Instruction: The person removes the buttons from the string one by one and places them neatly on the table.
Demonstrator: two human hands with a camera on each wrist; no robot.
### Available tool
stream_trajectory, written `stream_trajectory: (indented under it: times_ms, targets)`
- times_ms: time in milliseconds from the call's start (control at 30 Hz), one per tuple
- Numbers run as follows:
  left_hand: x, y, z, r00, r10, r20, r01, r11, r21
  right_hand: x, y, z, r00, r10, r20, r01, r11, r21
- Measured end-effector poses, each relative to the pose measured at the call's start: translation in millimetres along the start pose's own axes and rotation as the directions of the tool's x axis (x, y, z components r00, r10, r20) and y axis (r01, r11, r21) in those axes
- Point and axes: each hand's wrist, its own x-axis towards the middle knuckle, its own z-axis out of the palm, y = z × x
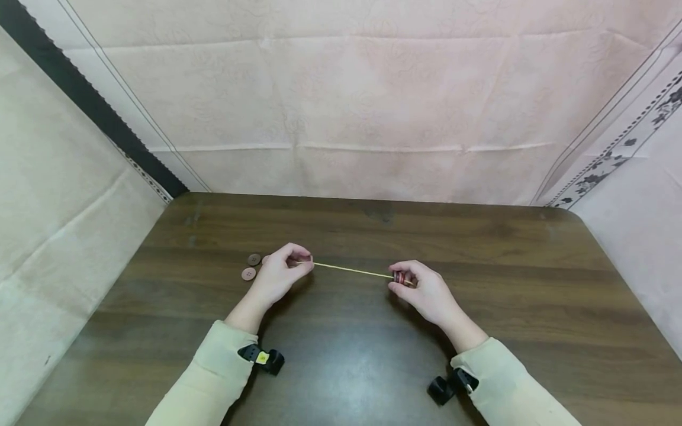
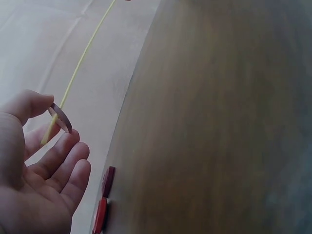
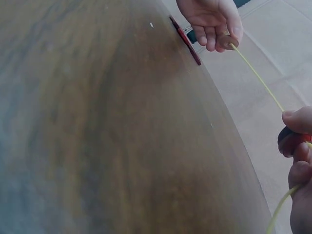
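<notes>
- On the wooden table (image 1: 341, 367), at nine o'clock from the left hand (image 1: 276, 274): loose buttons (image 1: 248, 274)
- Pinched by that hand: a button (image 3: 225, 41), threaded on yellow cord (image 1: 351, 270)
- Towards three o'clock, between both hands: the cord, straight
- At three o'clock, pinched by the right hand (image 1: 428, 290): stacked red and dark buttons (image 1: 398, 277)

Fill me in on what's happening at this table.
A person is handling buttons on a yellow cord. The left hand pinches one button, with the cord running through it. The right hand holds a small stack of red and dark buttons farther along the cord, which is stretched straight between the hands. A few loose buttons lie on the wooden table beside the left hand, not on the cord.
</notes>
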Motion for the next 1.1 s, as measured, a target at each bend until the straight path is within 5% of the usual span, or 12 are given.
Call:
stream_trajectory:
  times_ms: [633, 1100]
  targets:
    - [-1.2, -1.3, -7.6, 1.000, 0.004, 0.012, -0.004, 1.000, 0.004, 2.9, -0.1, -1.7, 1.000, 0.005, 0.015, -0.005, 1.000, -0.007]
    - [-8.2, -12.6, -15.9, 1.000, 0.013, 0.016, -0.015, 0.990, 0.138, 3.2, 1.6, -0.4, 1.000, -0.001, 0.009, 0.001, 1.000, -0.019]
